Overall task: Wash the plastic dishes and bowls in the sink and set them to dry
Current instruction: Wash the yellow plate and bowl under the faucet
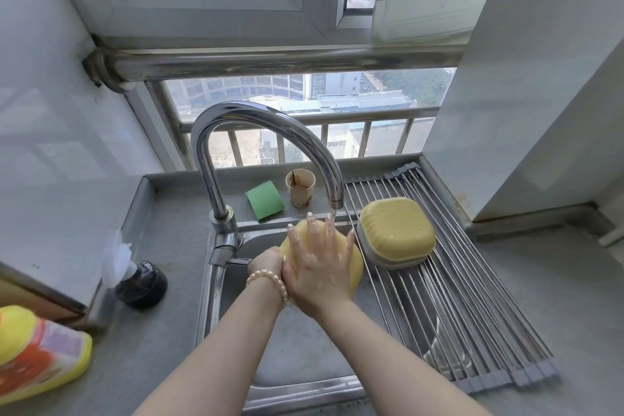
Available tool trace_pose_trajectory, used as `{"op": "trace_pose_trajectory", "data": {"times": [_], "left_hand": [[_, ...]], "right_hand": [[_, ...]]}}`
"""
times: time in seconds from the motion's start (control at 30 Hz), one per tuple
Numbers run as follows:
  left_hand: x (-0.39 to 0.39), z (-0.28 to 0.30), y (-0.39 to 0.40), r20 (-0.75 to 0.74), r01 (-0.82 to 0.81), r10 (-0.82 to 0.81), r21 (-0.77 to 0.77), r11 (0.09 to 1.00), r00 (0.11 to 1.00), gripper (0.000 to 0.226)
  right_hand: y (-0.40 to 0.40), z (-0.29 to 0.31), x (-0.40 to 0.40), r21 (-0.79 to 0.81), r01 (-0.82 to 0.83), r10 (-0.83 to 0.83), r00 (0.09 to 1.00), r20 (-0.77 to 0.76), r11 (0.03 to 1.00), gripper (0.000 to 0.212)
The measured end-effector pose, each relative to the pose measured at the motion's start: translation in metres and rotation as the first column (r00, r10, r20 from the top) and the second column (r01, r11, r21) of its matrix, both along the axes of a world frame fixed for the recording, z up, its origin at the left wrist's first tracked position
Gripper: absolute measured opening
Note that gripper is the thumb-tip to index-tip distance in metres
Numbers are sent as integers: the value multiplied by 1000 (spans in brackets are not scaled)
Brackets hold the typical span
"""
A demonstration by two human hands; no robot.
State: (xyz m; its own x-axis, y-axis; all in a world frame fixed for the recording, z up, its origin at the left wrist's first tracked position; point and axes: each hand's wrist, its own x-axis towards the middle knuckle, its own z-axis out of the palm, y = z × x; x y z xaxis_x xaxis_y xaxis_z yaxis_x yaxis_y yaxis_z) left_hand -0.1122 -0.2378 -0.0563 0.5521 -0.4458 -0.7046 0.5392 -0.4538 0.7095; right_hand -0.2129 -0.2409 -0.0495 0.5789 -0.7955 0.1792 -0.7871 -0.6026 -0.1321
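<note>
Over the steel sink [233, 331] I hold a yellow plastic dish [354, 267] under the running tap [336, 203]. My left hand [265, 263], with a bead bracelet at the wrist, grips the dish's left edge. My right hand [320, 263] lies flat on the dish with fingers spread, wet with suds. A thin stream of water falls on the dish by my right fingertips. A stack of upturned bowls [396, 233], yellow on top, rests on the roll-up drying rack [456, 314] over the sink's right side.
A green sponge [265, 199] and a stained paper cup [300, 187] sit on the ledge behind the sink. A yellow detergent bottle [37, 351] lies at the left edge, a dark round object [143, 284] beside it. A wall stands close on the right.
</note>
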Motion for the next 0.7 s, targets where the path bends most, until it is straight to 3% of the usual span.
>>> {"op": "trace_pose_trajectory", "data": {"times": [0.13,0.27,0.33,0.4,0.47,0.53,0.57,0.6,0.63,0.7], "left_hand": [[-3,3,6,-22,62,-63,-51,997,998,19],[6,-1,5,-93,-130,136,73,989,986,13],[4,3,5,-101,-103,112,90,991,989,9],[-1,9,7,-78,-100,106,82,992,991,13],[-2,9,8,24,-76,74,95,993,997,22],[-6,16,6,268,37,-64,105,994,961,25],[-11,20,4,422,116,-155,116,986,893,28],[-16,22,4,582,213,-276,176,961,765,32],[-23,21,3,702,308,-416,284,908,578,40],[-37,12,6,752,398,-629,525,752,196,65]], "right_hand": [[-24,19,-1,135,78,-73,996,-43,988,71],[-46,39,-5,376,91,-72,995,-63,922,60],[-55,45,-9,509,136,-109,991,-83,850,68],[-63,48,-13,690,160,-216,976,-5,706,63],[-67,50,-16,777,171,-293,956,19,606,49],[-72,43,-16,787,208,-321,947,-13,580,45],[-72,38,-17,773,247,-353,935,-32,584,44],[-74,34,-17,779,271,-392,919,-36,565,44],[-76,29,-20,778,283,-420,907,-27,561,43],[-75,30,-22,809,310,-533,846,5,500,39]]}}
